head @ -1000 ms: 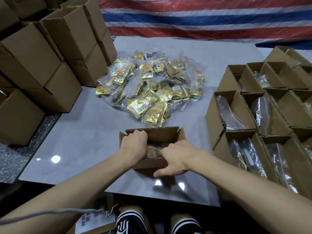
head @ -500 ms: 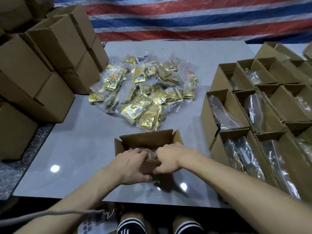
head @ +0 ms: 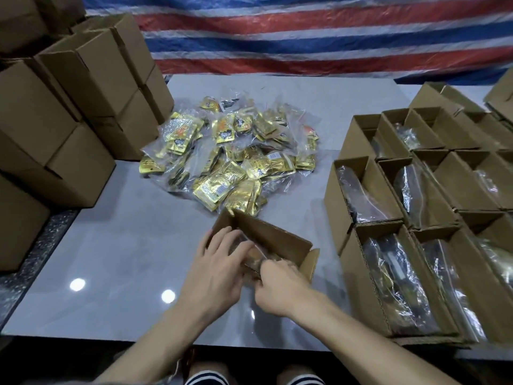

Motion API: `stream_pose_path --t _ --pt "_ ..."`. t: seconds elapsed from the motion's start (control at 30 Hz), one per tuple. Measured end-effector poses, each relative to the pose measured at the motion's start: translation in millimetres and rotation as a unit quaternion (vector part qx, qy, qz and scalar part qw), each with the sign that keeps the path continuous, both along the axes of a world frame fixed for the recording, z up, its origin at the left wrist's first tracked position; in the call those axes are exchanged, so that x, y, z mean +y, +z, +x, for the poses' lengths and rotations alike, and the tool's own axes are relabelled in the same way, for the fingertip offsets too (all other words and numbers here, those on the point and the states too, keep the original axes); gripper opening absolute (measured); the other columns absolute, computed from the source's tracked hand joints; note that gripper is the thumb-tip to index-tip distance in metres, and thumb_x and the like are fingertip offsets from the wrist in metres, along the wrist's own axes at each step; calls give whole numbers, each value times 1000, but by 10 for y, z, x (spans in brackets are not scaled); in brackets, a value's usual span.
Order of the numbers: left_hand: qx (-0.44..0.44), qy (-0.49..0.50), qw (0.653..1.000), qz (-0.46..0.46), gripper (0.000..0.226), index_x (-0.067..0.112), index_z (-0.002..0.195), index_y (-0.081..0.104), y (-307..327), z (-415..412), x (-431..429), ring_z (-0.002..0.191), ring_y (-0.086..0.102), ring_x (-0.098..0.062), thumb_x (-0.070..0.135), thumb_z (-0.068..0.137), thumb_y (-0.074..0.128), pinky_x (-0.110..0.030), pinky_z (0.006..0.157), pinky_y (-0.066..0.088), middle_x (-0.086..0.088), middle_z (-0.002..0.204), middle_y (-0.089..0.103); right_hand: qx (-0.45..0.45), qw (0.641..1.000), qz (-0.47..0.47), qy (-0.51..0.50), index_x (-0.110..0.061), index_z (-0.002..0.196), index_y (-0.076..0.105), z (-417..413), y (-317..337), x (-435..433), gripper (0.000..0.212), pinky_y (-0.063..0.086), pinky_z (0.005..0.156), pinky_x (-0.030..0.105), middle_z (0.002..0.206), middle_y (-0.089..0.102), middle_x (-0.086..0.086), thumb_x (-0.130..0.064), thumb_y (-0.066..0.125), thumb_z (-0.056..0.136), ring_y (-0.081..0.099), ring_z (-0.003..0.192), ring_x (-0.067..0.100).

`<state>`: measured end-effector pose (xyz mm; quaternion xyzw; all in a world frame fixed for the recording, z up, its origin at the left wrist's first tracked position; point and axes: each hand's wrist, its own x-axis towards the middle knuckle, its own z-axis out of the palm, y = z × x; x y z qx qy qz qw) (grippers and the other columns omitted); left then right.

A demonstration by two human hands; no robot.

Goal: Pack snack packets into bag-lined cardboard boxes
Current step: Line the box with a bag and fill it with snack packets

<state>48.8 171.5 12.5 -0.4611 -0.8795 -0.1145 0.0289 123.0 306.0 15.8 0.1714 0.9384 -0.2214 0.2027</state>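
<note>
A small open cardboard box [head: 274,237] sits skewed on the grey table, its far corner turned to the left. My left hand [head: 219,270] lies over the box's near left side with fingers reaching into the opening. My right hand [head: 280,287] grips the box's near wall, fingers curled over the rim. What lies inside the box is mostly hidden by both hands and blurred. A heap of gold snack packets in clear bags [head: 230,157] lies just behind the box.
Stacked closed cardboard boxes [head: 69,112] fill the left side. Rows of open bag-lined boxes [head: 410,218] stand on the right. A striped red, white and blue tarp [head: 305,31] hangs behind the table [head: 116,262].
The box has turned counter-clockwise, so it now sits at an angle. Both hands shifted with it; my left hand now lies flatter over the opening.
</note>
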Motion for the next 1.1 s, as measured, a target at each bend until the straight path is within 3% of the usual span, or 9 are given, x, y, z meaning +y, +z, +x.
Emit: stream_pose_path --t 0.07,0.17,0.3,0.4,0.53,0.67,0.8,0.87,1.1 --pt "-32 91 982 163 37 27 104 64 -16 165 -41 102 60 -21 18 71 79 -36 86 45 5 108 64 12 997 -41 -60 -12 114 61 39 25 -29 31 50 87 39 112 66 18 -33 47 97 60 109 41" --pt "-258 312 894 190 36 30 80 51 4 292 -23 67 57 -5 65 75 61 -33 57 44 14 75 62 4 981 -139 -137 -13 111 63 81 115 -43 43 51 78 35 106 68 12 -51 49 95 64 102 32" --pt "-549 371 740 113 61 18 98 57 7 301 100 69 74 -25 77 82 53 -38 58 61 -1 95 67 35 972 -201 -120 -20 84 57 124 272 -100 20 50 67 33 88 60 -1 -34 45 92 59 77 23" --pt "-607 361 696 129 56 14 104 56 72 230 219 67 74 -35 68 87 56 -38 57 62 -12 106 65 120 981 -120 -91 -24 88 59 128 384 31 10 50 83 34 98 55 -2 -25 50 91 55 97 23" --pt "-574 356 728 115 26 13 97 59 165 55 351 62 73 -36 38 93 54 -40 60 63 -15 105 63 247 963 -8 -111 -32 127 53 36 503 434 42 34 95 28 124 47 -9 -27 63 86 44 120 15" --pt "-565 345 745 89 25 -3 104 61 137 -43 464 60 72 -40 10 89 47 -47 61 62 -22 97 65 109 986 3 -124 -20 144 36 -68 462 728 60 44 101 41 138 49 8 -27 61 89 48 127 30" --pt "-549 343 756 95 32 -10 103 64 111 -95 542 57 71 -42 -1 81 43 -51 59 61 -24 86 67 42 996 -7 -78 -13 104 52 -58 355 716 15 50 86 39 105 61 13 -13 50 89 60 108 38" --pt "-553 342 754 94 30 -9 102 65 138 -123 565 56 71 -41 -2 82 44 -53 61 62 -29 94 70 54 996 -7 -70 -15 83 43 -41 351 710 10 47 75 36 88 55 12 -5 45 84 60 93 38" --pt "-523 328 775 136 20 -3 87 62 619 -303 672 53 70 -39 16 91 61 -50 59 62 -25 89 68 142 986 -23 -85 -10 83 53 -59 539 949 8 53 72 39 77 58 8 -11 49 90 59 80 35"
